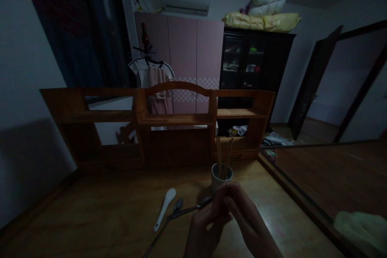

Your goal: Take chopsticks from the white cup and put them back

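Observation:
My left hand [205, 225] and my right hand [244, 213] meet low in the middle of the view, fingers closed together just in front of a white cup [218, 179]. Whatever the fingers pinch is hidden in the dim light. The cup holds a few wooden chopsticks [223, 157] standing upright. Left of my hands lie two metal spoons [184, 209] and a white ceramic spoon [165, 207] on the wooden desk [105, 213].
A wooden shelf unit [175, 121] runs along the back of the desk. A dark board [332, 177] lies to the right, with a pale green thing [363, 229] at its near corner. Behind are a pink wardrobe [193, 52], a dark cabinet [254, 60] and an open door [314, 76].

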Available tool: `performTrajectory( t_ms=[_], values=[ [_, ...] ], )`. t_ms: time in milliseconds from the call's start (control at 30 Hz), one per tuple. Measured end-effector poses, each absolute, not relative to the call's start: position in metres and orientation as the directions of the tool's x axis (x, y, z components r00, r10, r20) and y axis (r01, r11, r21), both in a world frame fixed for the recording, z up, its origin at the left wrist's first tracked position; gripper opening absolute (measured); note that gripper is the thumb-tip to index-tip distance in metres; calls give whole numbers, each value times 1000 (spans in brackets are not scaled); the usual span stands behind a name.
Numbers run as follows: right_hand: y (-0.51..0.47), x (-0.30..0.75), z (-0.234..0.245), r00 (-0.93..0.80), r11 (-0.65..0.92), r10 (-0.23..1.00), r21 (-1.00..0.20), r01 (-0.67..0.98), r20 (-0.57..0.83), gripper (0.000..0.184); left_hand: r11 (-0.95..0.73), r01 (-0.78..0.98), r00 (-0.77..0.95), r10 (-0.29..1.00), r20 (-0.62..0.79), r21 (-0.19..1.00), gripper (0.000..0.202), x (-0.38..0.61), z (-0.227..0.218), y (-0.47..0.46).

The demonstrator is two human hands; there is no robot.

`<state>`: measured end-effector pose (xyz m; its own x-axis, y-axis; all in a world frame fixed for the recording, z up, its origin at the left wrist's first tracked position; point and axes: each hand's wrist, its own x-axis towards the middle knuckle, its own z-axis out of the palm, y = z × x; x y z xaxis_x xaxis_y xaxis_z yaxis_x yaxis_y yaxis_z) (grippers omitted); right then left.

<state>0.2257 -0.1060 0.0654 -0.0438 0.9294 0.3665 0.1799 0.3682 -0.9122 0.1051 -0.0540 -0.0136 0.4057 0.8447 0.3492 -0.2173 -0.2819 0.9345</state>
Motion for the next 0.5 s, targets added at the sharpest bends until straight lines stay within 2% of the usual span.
performTrajectory(
  t_ms=[100,200,300,400,500],
  values=[
    [-104,226,61,-24,348,937,-918,190,350,30,-411,-117,373,825,424,904,26,106,-29,-48],
    [-102,224,54,44,340,935,-927,158,351,35,-447,-136,375,803,464,884,30,105,-41,-44],
    [-100,222,53,43,328,941,-936,127,336,37,-376,-180,399,816,417,909,27,101,-35,-46],
    [-100,222,61,15,316,948,-945,84,319,35,-272,-219,433,833,343,937,47,98,-19,-54],
    [-99,224,65,-16,297,955,-954,45,297,33,-206,-276,446,837,315,939,47,101,-14,-60]
  ],
)
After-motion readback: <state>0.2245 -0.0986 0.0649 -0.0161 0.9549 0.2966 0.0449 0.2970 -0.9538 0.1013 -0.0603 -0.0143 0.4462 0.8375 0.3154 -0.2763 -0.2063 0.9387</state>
